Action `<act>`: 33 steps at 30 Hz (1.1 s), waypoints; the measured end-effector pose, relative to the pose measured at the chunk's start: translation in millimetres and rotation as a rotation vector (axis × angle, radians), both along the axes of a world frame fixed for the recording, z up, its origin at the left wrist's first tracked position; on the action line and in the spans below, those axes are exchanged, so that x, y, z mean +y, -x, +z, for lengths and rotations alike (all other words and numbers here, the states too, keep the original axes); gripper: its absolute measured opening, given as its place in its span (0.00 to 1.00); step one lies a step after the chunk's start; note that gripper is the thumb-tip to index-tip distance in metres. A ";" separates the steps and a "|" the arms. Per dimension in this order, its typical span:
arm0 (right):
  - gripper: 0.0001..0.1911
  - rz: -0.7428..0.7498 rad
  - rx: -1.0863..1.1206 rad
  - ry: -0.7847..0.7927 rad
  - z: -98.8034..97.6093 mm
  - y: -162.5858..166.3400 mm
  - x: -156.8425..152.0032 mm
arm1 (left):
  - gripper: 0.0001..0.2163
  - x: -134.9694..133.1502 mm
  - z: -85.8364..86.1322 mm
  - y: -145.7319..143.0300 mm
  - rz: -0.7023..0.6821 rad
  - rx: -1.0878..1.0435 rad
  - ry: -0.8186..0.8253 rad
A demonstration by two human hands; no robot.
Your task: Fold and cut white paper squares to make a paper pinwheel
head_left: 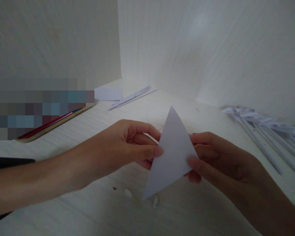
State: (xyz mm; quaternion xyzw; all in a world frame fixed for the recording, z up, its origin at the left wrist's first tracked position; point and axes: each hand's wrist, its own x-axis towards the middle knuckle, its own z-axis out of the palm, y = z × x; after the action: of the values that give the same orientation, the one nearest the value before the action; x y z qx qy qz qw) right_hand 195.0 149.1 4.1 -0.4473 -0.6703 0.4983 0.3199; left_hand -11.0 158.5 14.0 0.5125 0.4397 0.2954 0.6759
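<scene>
Far left edge, mid-height: a dark flat shape (12,162), cut off by the frame, too dim to identify. Just above, running up toward centre: a long flat strip (54,123) with a red edge, lying on the pale wooden table (88,209). Upper centre-left, near the corner of the walls: a small white slip (108,94), and right beside it a few thin white sticks (131,97) lying side by side.

Centre: left hand (127,147) reaching in from the lower left, thumb and fingertips pinched on the left edge of a white paper triangle (170,154). Triangle held off the table at mid-frame, one point up, one down-left toward two small white scraps (129,193) on the tabletop. Right of centre: right hand (218,157) entering from the lower right, thumb in front and fingers behind, clamped on the triangle's right corner. Hands close together, joined only by the paper.

Far right: a bundle of long rolled paper sticks (265,131), fanned along the table edge.
</scene>
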 end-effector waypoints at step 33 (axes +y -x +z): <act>0.18 -0.188 0.007 -0.226 -6.3 10.8 5.9 | 0.04 -3.6 3.4 2.3 0.217 0.151 -0.265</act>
State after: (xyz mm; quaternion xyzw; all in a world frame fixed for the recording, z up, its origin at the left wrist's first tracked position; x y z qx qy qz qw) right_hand 184.2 155.1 -2.1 -0.4673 -0.6761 0.3894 0.4158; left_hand -13.4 154.9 17.4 0.5671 0.4990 0.3826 0.5319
